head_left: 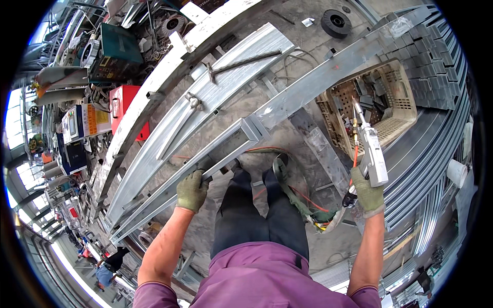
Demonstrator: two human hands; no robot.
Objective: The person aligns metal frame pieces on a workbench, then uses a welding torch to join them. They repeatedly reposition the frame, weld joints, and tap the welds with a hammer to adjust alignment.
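Note:
My right hand [368,196], in an olive glove, is closed round the grip of a white handheld welding gun [374,154]. Its copper-coloured nozzle points away from me, over the edge of a crate, and an orange hose [355,155] runs along it. My left hand [192,192], gloved alike, grips the near edge of a long galvanized steel frame [215,149], its fingertips partly hidden by the metal. The frame's mitred corner [252,127] lies ahead, between the two hands, against a wide flat steel bar [308,95].
A beige plastic crate [405,120] holds metal offcuts. Steel tubes [436,149] are stacked at right. A twisted metal rod tool [241,66] and a hammer-like tool [179,126] lie on a steel channel. Cables [313,205] trail by my feet. A red box [126,110] stands at left.

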